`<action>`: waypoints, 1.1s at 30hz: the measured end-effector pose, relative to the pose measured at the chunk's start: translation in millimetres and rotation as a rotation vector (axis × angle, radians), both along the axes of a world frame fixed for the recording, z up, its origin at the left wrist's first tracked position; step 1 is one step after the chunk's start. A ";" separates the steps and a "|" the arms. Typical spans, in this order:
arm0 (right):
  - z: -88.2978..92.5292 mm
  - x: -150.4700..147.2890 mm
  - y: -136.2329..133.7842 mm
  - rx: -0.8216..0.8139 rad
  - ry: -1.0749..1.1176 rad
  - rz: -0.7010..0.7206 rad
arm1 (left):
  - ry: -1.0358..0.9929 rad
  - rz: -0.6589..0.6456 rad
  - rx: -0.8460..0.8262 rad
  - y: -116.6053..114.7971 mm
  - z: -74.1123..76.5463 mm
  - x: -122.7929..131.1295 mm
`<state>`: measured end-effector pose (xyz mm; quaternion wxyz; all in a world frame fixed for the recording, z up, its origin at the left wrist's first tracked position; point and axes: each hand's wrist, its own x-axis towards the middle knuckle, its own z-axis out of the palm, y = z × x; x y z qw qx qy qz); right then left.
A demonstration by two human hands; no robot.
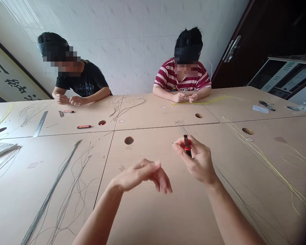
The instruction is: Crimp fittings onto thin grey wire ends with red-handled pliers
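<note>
My right hand is closed around a red and black lighter, its metal top pointing up. A thin, short strand shows by the thumb tip; I cannot make out if it is pinched there. To the left, my left hand hovers over the table, fingers loosely bent downward and slightly blurred, with nothing seen in them. Just beyond my right hand lie the knotted ends of thin dark cords. These cords appear to run back under my right forearm toward the near edge.
Grey-green cords lie at left, yellow cords at right. The wooden table has round holes. A metal ruler and a red-black lighter lie far left. Two people sit opposite, hands on the table.
</note>
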<state>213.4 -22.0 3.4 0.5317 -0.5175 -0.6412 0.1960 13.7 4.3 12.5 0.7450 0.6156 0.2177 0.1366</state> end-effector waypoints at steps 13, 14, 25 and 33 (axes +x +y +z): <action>-7.9 -17.2 0.0 0.054 0.013 0.083 | -0.839 1.007 0.027 -3.8 38.9 -0.2; -8.6 -18.7 -0.1 0.058 0.010 0.095 | -0.823 1.043 0.041 3.8 38.3 2.6; -13.2 -19.3 1.6 0.069 -0.043 0.068 | -0.099 0.821 0.358 15.3 -11.7 36.6; -14.0 -19.0 4.4 0.114 -0.102 0.057 | 0.045 0.713 0.444 8.8 -5.8 35.2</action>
